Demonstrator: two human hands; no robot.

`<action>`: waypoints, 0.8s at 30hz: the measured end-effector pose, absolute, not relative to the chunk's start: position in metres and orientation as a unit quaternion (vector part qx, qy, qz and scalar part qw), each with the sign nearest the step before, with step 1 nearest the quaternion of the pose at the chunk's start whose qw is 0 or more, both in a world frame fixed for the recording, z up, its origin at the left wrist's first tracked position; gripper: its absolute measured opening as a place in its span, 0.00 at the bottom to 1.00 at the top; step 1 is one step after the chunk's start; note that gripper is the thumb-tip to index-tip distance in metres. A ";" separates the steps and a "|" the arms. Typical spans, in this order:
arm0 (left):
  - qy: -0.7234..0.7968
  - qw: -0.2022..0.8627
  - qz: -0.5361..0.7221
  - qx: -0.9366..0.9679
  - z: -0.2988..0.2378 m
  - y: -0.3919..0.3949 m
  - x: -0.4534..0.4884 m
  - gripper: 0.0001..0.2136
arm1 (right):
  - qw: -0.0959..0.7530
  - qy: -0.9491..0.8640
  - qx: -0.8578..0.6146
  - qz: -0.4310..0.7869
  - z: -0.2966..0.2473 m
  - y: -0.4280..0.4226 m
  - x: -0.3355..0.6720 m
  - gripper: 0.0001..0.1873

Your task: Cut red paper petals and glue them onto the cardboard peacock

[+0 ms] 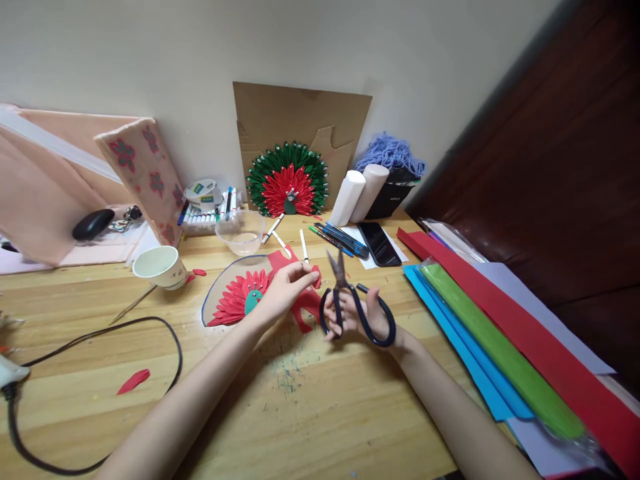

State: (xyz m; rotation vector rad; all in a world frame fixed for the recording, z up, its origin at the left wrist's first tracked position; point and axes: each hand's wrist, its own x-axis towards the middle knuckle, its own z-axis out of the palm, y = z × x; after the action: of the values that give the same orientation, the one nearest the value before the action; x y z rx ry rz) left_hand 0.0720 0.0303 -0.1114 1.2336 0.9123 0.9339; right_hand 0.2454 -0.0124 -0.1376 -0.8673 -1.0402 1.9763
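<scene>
My right hand (356, 317) grips black-handled scissors (345, 293), blades pointing up and slightly parted. My left hand (286, 288) pinches a small red foam piece (315, 276) just left of the blades. Under my hands lies a larger red foam scrap (306, 308). Beside it on the wooden table (320, 400) sits a half-round card with red petals and a teal centre (240, 297).
A finished red-and-green fan craft (289, 180) leans on cardboard at the back. Coloured foam sheets (500, 333) lie at right. A phone (379, 243), pens (340, 239), plastic bowl (241, 231), paper cup (160, 267), black cable (100, 373) and a loose red petal (133, 381) surround the work spot.
</scene>
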 end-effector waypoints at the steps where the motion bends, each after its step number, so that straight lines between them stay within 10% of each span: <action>1: 0.397 0.624 0.408 0.535 -0.111 0.031 0.072 0.10 | 0.339 -0.410 -0.325 0.782 -0.137 -0.015 0.243 0.43; 24: 0.407 0.640 0.361 0.543 -0.125 0.041 0.063 0.15 | 0.319 -0.436 -0.309 0.783 -0.170 -0.019 0.235 0.38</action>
State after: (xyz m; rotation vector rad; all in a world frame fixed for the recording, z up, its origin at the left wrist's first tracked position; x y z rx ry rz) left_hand 0.0631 0.0414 -0.1248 1.2390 0.9287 0.8235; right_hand 0.2347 -0.0186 -0.1700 -0.8115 -1.1456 2.0593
